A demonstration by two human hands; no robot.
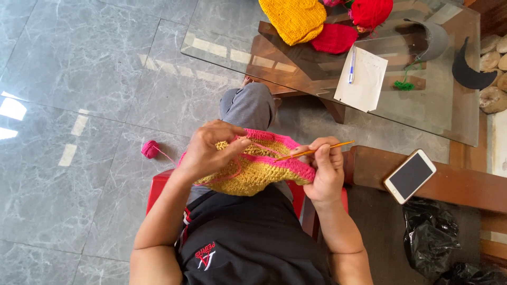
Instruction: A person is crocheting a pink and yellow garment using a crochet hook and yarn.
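1. Left hand (208,150), fingers curled, grips the yellow-and-pink crochet piece (259,166) on its left side, over the person's lap.
2. Right hand (325,169) is closed around an orange crochet hook (317,150) and pinches the piece's pink right edge.
3. Pink yarn ball (150,149) lies on the grey floor.

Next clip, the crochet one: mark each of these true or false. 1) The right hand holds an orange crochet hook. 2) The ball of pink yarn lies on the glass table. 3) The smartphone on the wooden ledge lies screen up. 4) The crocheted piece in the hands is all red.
1) True: the right hand holds the thin orange crochet hook.
2) False: the ball of pink yarn lies on the grey marble floor, near the left hand.
3) True: the white smartphone shows its dark screen.
4) False: the crocheted piece is mustard yellow with a pink edge.
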